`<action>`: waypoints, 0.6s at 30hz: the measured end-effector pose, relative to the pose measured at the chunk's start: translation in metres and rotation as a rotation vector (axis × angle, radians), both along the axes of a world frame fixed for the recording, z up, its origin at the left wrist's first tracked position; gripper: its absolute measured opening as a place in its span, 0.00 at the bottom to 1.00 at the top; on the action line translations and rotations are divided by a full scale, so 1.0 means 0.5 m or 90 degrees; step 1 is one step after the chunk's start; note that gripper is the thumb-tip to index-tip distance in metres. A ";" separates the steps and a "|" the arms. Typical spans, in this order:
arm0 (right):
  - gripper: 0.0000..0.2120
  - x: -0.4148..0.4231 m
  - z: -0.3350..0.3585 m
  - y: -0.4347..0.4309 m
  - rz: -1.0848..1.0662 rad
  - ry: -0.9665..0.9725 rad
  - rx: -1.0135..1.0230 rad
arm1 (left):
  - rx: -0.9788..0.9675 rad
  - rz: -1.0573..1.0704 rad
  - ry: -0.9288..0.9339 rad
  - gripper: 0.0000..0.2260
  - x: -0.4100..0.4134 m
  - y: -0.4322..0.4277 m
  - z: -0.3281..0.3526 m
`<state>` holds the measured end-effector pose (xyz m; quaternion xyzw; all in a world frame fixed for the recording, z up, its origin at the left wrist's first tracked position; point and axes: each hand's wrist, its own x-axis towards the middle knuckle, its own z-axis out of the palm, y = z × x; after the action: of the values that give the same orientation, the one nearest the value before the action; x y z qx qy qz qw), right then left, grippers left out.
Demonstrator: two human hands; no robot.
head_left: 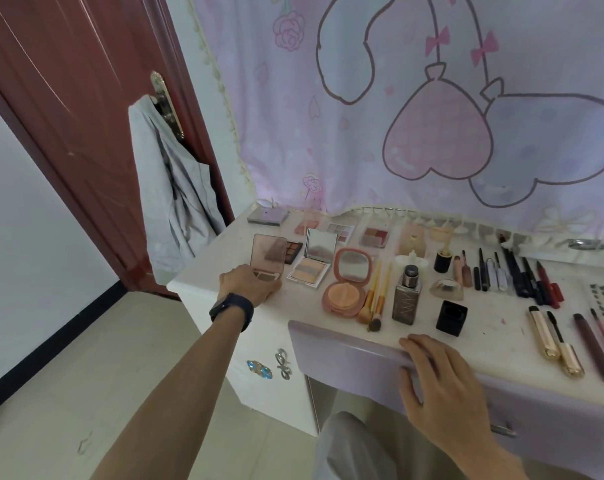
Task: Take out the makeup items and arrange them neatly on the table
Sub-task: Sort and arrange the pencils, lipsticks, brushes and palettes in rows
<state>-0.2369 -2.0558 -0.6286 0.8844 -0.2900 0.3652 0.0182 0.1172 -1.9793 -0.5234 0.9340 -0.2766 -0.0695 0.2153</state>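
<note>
Makeup lies in rows on the white dressing table (203,276). My left hand (248,284), with a dark band on the wrist, grips the base of an open brown palette (268,253) at the table's left end; its lid stands up. To its right sit a white mirrored palette (311,268), a pink round compact (347,289), gold-handled brushes (375,299), a foundation bottle (407,296) and a black cube cap (451,318). My right hand (439,375) rests with fingers spread on the lavender drawer front (345,351), holding nothing.
Flat palettes (338,230) line the back edge under a pink cartoon curtain (432,98). Pencils and liners (515,275) and gold tubes (553,344) fill the right side. A dark red door (68,98) with a grey garment (175,188) stands left. My knee (349,445) is under the drawer.
</note>
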 end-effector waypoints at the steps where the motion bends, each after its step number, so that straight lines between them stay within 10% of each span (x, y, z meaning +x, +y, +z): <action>1: 0.19 0.002 -0.002 -0.001 -0.002 -0.003 -0.004 | -0.010 -0.001 -0.003 0.21 -0.002 0.002 -0.001; 18: 0.19 -0.013 0.018 0.011 0.015 0.019 -0.028 | -0.103 0.010 0.018 0.40 -0.039 0.018 -0.025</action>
<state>-0.2434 -2.0505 -0.6193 0.8924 -0.2714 0.3585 0.0377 0.0977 -1.9702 -0.5358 0.9146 -0.2711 -0.0583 0.2944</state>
